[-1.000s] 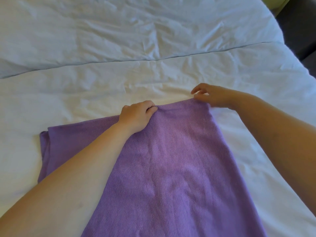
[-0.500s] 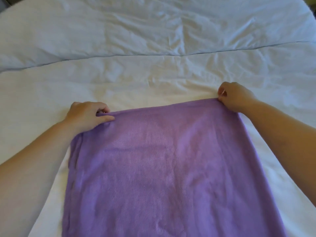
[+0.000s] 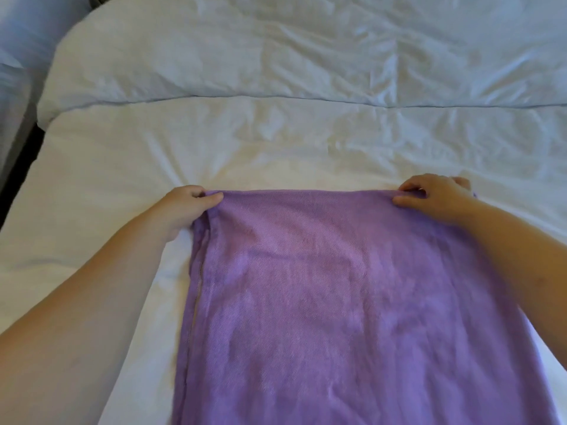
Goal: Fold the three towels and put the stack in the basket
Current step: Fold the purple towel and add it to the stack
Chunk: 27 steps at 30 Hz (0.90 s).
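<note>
Head view showed the purple towel (image 3: 337, 302) lying flat on the white duvet (image 3: 276, 142), filling the lower centre of the frame and running off the bottom edge. Compared with half a second before, its far edge had been drawn straighter and tauter, and the two hands had spread a little wider along it; a second before, the left hand had been at the middle of that edge rather than its end. The left hand (image 3: 187, 210) pinched the far left corner, thumb on top and fingers curled under. The right hand (image 3: 435, 200) gripped the far right corner with curled fingers, a small ridge of cloth bunched beneath them. Down the towel's left side two layers lay nearly flush, a hem line showing. Wrinkled duvet lay open beyond the far edge and to the left of the towel, up to a folded-over band (image 3: 276, 56) across the top of the frame. A dark gap (image 3: 18, 167) marked the bed's edge at the left.
</note>
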Motion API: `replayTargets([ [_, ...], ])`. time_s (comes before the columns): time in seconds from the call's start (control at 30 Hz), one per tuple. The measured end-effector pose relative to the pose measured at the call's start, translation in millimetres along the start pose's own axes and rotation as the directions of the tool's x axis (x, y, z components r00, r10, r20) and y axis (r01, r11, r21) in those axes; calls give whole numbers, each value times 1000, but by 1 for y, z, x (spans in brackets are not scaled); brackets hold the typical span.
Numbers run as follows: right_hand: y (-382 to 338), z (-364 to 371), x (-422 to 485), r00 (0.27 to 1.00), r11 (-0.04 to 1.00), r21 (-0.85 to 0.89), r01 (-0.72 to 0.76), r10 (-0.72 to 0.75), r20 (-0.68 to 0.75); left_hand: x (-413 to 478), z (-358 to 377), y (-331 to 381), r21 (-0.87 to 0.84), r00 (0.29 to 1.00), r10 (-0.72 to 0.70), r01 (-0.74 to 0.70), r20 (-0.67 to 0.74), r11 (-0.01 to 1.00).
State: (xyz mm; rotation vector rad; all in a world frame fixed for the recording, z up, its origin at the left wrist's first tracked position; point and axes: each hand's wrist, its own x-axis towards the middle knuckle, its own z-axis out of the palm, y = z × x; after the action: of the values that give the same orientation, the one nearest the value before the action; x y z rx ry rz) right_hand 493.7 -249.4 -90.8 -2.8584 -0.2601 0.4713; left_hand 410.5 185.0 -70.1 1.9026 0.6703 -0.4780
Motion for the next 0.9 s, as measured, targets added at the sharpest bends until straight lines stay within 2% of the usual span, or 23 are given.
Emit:
replayTargets([
  [0.07,0,-2,0,997,992,-125,17,-8,72,-2,3,3,-105,999,-36,40,36,994],
  [0.13,-2,-5,0,996,984,-173,30,-14,89,0,7,3,-176,1000,-7,10,20,984],
  [0.2,-4,-8,2,999,983,-176,42,-39,23,6,6,4,-186,986,94,-119,-139,975],
  [0.27,-6,-11,4,994,984,-174,29,-46,-99,14,2,10,-156,928,183,-243,-324,957],
  [0.33,-7,-9,7,981,987,-162,-8,-23,-193,23,2,12,-105,891,227,-289,-394,952],
  [0.47,2,-2,9,992,979,-177,-98,82,-97,36,14,-1,167,904,206,-153,-374,974],
  [0.57,25,-10,9,976,978,-51,-202,197,-91,39,20,-2,149,900,197,-150,-389,977],
  [0.67,46,-13,9,976,977,50,-207,210,-65,41,23,0,204,862,222,-142,-456,969],
  [0.8,48,-14,13,940,949,189,-253,287,-182,44,24,-1,285,800,287,-152,-527,947],
  [0.9,46,-16,18,902,950,188,-248,297,-314,44,25,-1,351,752,338,-151,-566,924],
])
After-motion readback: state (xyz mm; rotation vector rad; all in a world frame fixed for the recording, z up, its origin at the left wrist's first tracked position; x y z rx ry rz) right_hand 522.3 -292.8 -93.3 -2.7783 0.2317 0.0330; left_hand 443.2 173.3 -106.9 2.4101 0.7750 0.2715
